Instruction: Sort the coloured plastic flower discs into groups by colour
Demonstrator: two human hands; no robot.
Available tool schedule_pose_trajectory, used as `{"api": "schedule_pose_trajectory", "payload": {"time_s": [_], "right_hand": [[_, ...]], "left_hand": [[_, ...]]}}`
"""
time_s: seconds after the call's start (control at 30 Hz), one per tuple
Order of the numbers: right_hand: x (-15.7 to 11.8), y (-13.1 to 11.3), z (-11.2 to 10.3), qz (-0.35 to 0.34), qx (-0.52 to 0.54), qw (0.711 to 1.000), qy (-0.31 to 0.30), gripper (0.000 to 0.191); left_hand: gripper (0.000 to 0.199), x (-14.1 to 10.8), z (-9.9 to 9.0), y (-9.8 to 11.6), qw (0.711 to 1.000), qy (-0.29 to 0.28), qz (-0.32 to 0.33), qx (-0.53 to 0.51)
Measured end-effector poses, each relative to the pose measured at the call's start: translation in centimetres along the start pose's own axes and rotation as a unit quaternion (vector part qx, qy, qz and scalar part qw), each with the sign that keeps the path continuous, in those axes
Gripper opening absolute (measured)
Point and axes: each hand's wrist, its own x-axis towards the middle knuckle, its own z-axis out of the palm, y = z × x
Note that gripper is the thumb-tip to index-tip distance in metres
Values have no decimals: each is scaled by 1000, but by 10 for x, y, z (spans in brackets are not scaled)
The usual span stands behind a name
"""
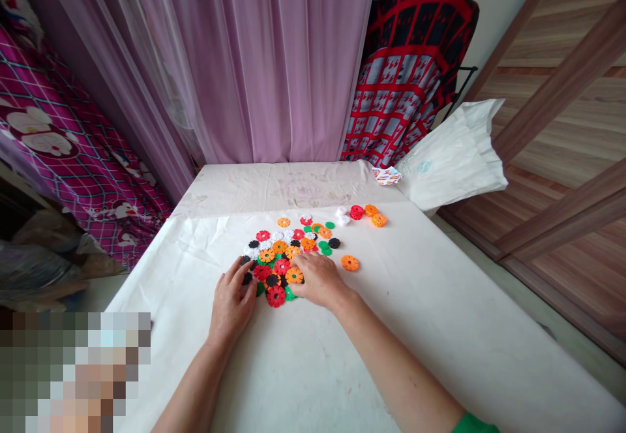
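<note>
A heap of flower-shaped plastic discs in red (276, 297), orange (280, 246), green, white and black lies on the white-covered table. My left hand (231, 302) rests at the heap's near left side, its fingers and thumb closed about a black disc (247, 278). From the right, my right hand (319, 278) reaches into the heap with fingers curled down beside an orange disc (294, 275). Its fingertips are partly hidden, so what they grip does not show clearly.
Small stacked groups of white (343, 215), red (357, 212) and orange discs (378, 220) stand behind the heap. A white bag (452, 156) and a small patterned paper box (387, 176) sit at the far right corner. Purple curtains (283, 61) hang beyond the table.
</note>
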Motion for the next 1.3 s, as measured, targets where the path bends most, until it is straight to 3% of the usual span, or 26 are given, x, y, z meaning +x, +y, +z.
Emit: {"api": "schedule_pose_trajectory", "payload": {"time_s": [0.1,0.23,0.37,0.6,1.3], "right_hand": [[-8,28,-8,30,53,996,70,26],[-33,88,-16,124,66,972,187,22],[-56,125,-10,153,69,960,226,21],[-51,118,6,107,24,971,213,22],[-48,119,11,123,12,978,166,29]], "left_hand": [[39,0,0,-1,1000,3,5,0],[40,0,2,-4,1000,4,12,11],[41,0,2,-5,1000,2,14,20],[42,1,0,-2,1000,-4,4,14],[43,1,0,-4,1000,-9,3,10]]}}
